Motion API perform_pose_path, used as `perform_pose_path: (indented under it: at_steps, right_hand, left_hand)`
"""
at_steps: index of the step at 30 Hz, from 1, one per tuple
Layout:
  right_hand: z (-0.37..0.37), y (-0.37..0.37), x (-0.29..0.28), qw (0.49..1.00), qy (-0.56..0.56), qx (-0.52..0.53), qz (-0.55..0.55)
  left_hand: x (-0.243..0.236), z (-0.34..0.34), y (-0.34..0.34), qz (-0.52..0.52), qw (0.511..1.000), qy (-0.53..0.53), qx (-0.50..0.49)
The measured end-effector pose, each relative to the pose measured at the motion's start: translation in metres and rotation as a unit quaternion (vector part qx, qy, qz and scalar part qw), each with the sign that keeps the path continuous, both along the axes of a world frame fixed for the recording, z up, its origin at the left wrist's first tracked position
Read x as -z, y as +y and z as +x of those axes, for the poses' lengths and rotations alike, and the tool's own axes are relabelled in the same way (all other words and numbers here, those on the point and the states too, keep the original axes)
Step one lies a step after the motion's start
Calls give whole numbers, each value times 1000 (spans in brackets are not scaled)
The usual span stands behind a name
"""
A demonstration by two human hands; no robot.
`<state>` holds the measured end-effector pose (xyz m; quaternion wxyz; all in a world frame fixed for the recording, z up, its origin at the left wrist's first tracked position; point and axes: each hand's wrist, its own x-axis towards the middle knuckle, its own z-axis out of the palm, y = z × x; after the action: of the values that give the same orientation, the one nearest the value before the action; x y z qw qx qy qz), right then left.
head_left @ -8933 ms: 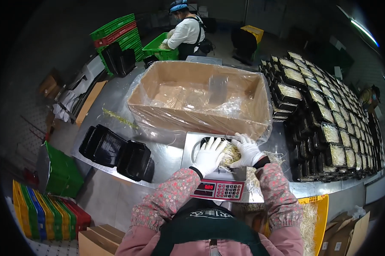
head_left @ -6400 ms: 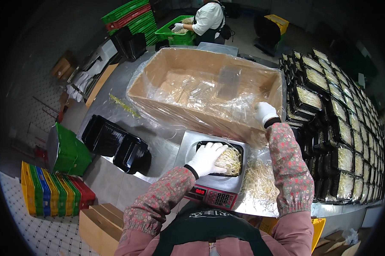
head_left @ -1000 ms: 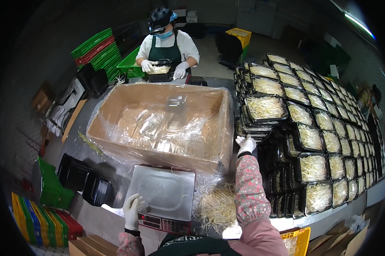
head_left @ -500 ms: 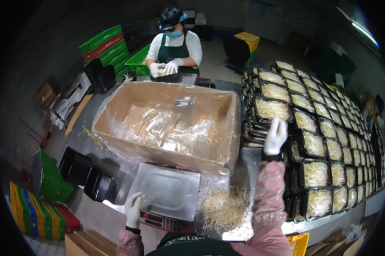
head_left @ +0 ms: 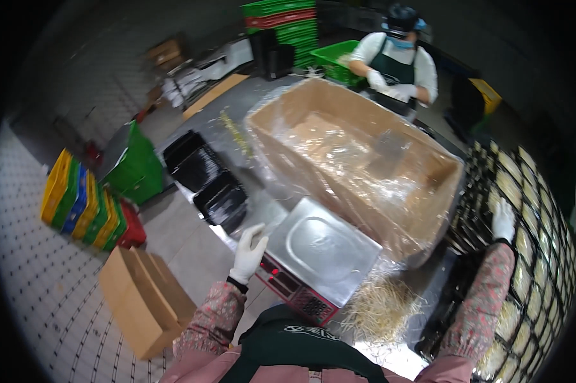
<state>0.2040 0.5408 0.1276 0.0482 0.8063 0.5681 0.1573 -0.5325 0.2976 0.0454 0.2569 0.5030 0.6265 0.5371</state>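
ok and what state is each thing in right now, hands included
left hand: open, fingers bent, holding nothing
right hand: at the filled trays, grip too blurred to tell
scale: bare on top, red display lit
big box: open-topped, lined with clear plastic
black trays: open, no food seen inside
filled trays: stacked high
sprouts: loose heap beside the scale

My metal table (head_left: 211,118): scale (head_left: 323,246) near me, loose sprouts (head_left: 380,309) right of it, lined carton (head_left: 364,207) behind. Black trays (head_left: 221,201) left; filled packs (head_left: 523,220) stacked right.
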Motion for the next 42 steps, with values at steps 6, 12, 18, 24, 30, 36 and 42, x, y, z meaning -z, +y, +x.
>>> perform_pose_path:
  at_steps: [6,12,18,24,30,36,42]
  right_hand:
    - [-94,-40,-35,932,84,-168,309]
    - [-366,-160,-30,746,499,-364,250]
    - [-549,-207,87,742,482,-464,43]
    - [-568,-185,120,892,293,-343,-34]
    - [-426,-228,116,963,267,10,19]
    - [-436,-346,143,930,341,36,131]
    - [-477,-415,137,877,439,51,189]
  left_hand:
    - [-7,-125,-3,-40,879,431,-198]
    - [31,-186,30,-215,862,456,-59]
    - [34,-203,38,30,909,408,-81]
    - [30,-208,44,-102,886,452,-33]
    - [33,-215,50,-71,885,459,14]
    - [-11,-234,60,59,899,431,-42]
    - [-100,22,78,343,883,195,256]
